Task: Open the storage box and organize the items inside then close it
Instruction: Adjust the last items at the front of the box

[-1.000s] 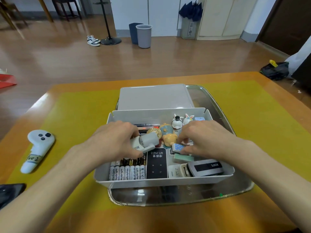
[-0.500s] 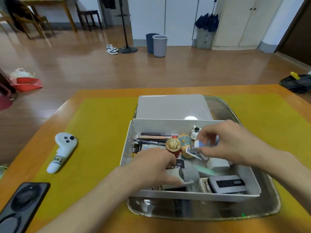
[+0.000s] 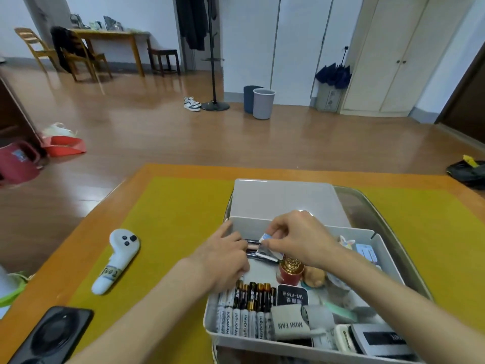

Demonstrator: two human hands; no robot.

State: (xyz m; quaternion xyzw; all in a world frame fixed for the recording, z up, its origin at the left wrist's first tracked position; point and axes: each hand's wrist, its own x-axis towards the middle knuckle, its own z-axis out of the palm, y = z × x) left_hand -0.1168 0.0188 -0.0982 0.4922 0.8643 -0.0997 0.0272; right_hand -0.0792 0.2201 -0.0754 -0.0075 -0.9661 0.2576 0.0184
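The white storage box (image 3: 381, 244) stands open in a metal tray (image 3: 367, 203), with its lid (image 3: 283, 200) lying flat behind it. Inside are rows of batteries (image 3: 244, 311), a black Wi-Fi card (image 3: 292, 295), a red and gold stamp (image 3: 290, 269), a bear figurine (image 3: 313, 278) and a white mini fan (image 3: 291, 324) lying at the front. My left hand (image 3: 225, 261) reaches into the far left corner, its fingertips on the pens (image 3: 252, 244). My right hand (image 3: 299, 240) pinches a small blue and white packet (image 3: 266, 236) above the pens.
A white controller (image 3: 118, 258) and a black phone (image 3: 52, 334) lie on the yellow mat (image 3: 170, 219) left of the tray. The orange table edge runs close behind the lid. A grey case (image 3: 380, 337) fills the box's front right corner.
My left hand let go of the mini fan at the front of the box and moved to the pens at the back. My right hand carried the small packet leftward.
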